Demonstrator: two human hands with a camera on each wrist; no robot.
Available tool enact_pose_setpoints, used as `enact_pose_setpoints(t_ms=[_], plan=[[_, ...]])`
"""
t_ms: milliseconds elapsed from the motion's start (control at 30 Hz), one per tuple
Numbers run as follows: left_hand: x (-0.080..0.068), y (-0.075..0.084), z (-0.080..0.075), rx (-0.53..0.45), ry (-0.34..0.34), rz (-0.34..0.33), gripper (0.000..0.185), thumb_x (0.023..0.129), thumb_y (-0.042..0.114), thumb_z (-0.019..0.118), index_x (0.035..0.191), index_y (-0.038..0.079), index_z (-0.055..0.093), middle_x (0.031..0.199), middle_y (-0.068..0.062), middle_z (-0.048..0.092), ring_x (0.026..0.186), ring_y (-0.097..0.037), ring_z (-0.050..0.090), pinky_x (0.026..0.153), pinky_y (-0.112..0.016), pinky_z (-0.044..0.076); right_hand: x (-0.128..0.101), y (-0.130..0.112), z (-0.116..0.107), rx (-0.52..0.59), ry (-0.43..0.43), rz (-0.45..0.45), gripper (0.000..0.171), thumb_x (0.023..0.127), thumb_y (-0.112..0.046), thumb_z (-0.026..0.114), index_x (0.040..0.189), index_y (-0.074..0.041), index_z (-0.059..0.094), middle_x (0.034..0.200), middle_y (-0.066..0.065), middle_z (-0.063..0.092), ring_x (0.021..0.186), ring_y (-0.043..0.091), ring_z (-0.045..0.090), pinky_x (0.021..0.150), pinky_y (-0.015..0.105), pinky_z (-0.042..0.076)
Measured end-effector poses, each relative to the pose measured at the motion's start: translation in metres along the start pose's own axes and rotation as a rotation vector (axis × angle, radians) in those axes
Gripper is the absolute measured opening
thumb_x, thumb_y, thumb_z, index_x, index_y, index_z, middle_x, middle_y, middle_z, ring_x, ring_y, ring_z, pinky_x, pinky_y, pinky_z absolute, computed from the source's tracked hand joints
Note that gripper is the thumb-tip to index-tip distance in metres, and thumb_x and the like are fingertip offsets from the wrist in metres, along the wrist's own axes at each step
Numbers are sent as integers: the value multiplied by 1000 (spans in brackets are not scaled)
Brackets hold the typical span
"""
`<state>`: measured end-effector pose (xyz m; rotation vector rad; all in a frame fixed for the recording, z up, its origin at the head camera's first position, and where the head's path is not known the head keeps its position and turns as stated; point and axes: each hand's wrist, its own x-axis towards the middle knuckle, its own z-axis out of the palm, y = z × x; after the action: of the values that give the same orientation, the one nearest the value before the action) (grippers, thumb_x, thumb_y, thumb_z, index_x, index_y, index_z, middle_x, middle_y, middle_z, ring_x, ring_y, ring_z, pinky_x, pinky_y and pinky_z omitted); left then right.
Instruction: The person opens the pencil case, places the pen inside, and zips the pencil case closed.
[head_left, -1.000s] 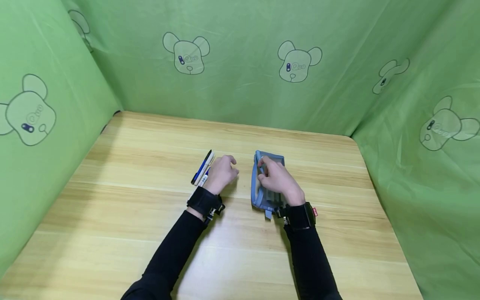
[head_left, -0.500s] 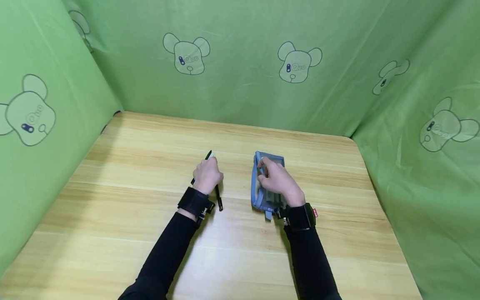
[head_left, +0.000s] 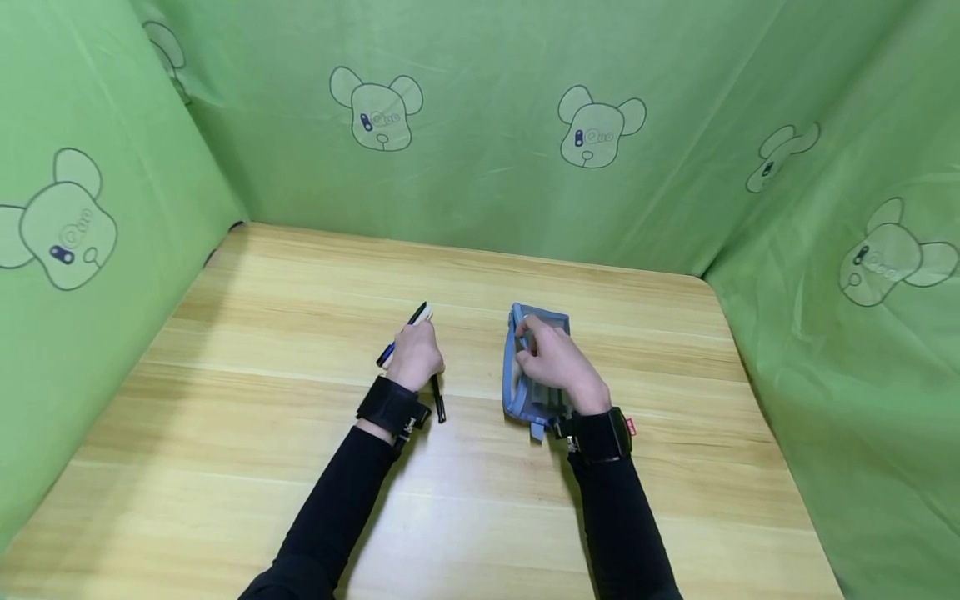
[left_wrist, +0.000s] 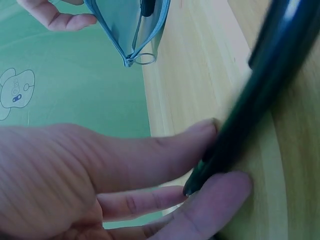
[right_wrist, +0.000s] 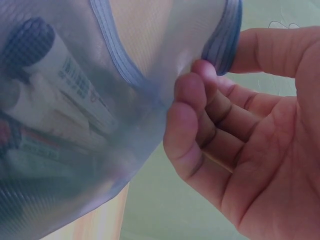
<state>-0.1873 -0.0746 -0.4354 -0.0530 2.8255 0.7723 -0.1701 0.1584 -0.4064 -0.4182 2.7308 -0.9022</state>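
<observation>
In the head view my left hand is over a small group of pens left of the pouch. Its thumb and finger pinch one end of a dark pen, whose black end sticks out beside the hand. A blue-and-black pen and a white one lie partly hidden beneath the hand. My right hand pinches the blue zipper edge of a mesh pencil pouch, holding its mouth apart. Through the mesh, several white and dark pens or markers show inside the pouch.
Both hands work on a light wooden table. Green cloth with bear-head drawings hangs around its back and sides. A metal ring hangs at the pouch's zipper end in the left wrist view.
My left hand has moved left onto the pens and taken hold of a dark one, whose black end now shows beside it. The right hand has stayed at the pouch.
</observation>
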Motion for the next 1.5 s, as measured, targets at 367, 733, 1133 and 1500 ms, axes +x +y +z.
enact_pose_setpoints(t_ms=[367, 733, 1133, 1500], plan=[[0, 1, 1, -5, -32, -25, 17, 82, -5, 67, 99, -3, 68, 108, -24, 71, 85, -29, 63, 67, -36, 52, -1, 0, 0, 1, 11, 14, 38, 98, -9, 56, 135, -4, 51, 74, 6, 51, 58, 18, 42, 57, 29, 34], [-3, 2, 0, -40, -9, -14, 16, 80, -8, 64, 94, -3, 68, 107, -24, 71, 88, -31, 64, 71, -39, 53, -1, 1, -1, 15, 7, 26, 48, 98, -9, 56, 144, -2, 44, 78, 8, 56, 61, 19, 47, 57, 29, 38], [-4, 11, -1, -79, -23, 76, 18, 80, -12, 61, 75, 4, 53, 64, -2, 42, 55, -17, 42, 45, -24, 34, -2, 1, -3, 23, -4, 32, 49, 99, -10, 56, 145, -3, 44, 78, 7, 54, 59, 18, 45, 55, 28, 35], [-5, 27, 2, -152, 39, 126, 24, 77, -9, 64, 64, 6, 52, 60, -2, 47, 52, -14, 38, 48, -22, 32, -4, 2, -5, 18, 2, 28, 48, 98, -10, 56, 145, -2, 45, 77, 7, 54, 58, 17, 45, 53, 27, 35]])
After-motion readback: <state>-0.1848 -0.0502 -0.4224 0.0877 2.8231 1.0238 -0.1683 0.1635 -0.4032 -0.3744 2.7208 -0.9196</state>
